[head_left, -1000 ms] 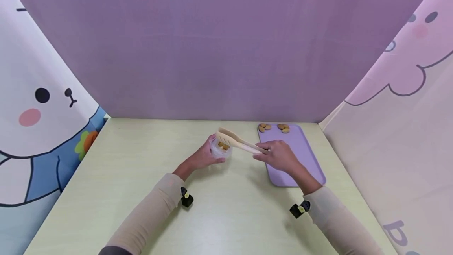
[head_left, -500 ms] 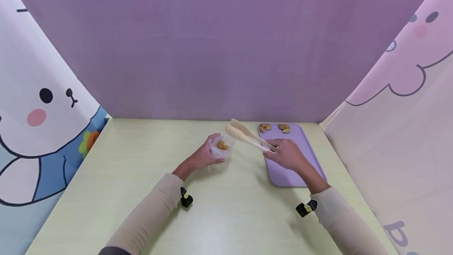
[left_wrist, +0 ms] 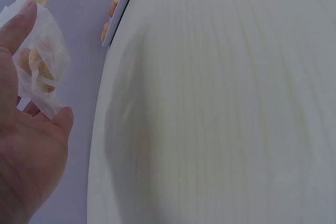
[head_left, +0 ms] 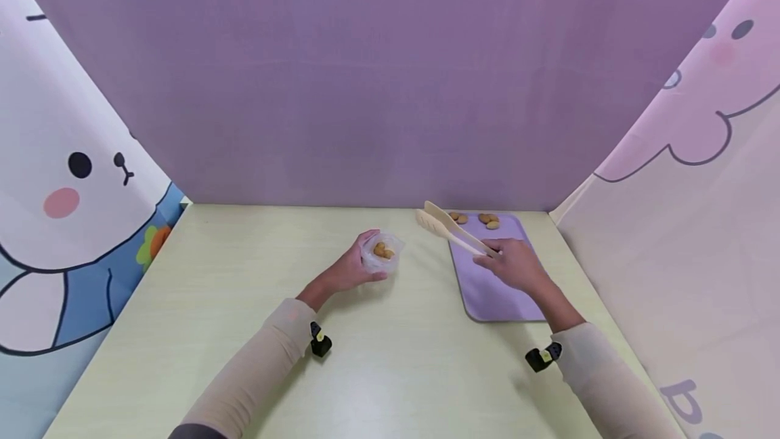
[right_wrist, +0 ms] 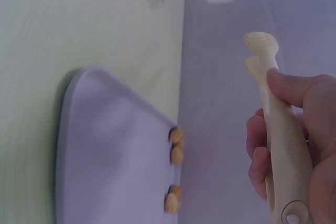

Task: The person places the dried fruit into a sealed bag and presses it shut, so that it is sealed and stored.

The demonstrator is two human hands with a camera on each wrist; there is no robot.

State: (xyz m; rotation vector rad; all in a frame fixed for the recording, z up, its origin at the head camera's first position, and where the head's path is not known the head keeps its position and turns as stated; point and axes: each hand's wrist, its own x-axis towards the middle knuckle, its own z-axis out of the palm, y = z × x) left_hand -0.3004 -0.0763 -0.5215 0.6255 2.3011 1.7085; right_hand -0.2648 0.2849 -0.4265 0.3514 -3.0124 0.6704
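My left hand (head_left: 350,267) holds a translucent plastic bag (head_left: 370,263) by its sides, above the table. Several brown nuts (head_left: 382,250), which look like almonds, sit inside the bag, and its mouth faces up. In the right wrist view, my right hand (right_wrist: 310,124) grips cream-coloured tongs (right_wrist: 283,135) with thumb and fingers. The tongs' tips (head_left: 429,215) hold nothing and are slightly apart, over the left edge of the purple tray (head_left: 496,300). On that tray's far edge lie two small groups of nuts, the left group (head_left: 462,219) partly hidden by the tongs, the right group (head_left: 489,220) uncovered.
A pale wooden table (head_left: 390,371) carries everything. Behind it rises a purple cloth wall (head_left: 390,87). Printed cartoon panels stand on the left (head_left: 73,222) and right (head_left: 701,222). Each wrist wears a small black camera, such as the left wrist camera (head_left: 320,343).
My right hand has carried the tongs from over the bag's mouth to the right, towards the tray. The nuts in the bag now show uncovered. My left hand stays in place.
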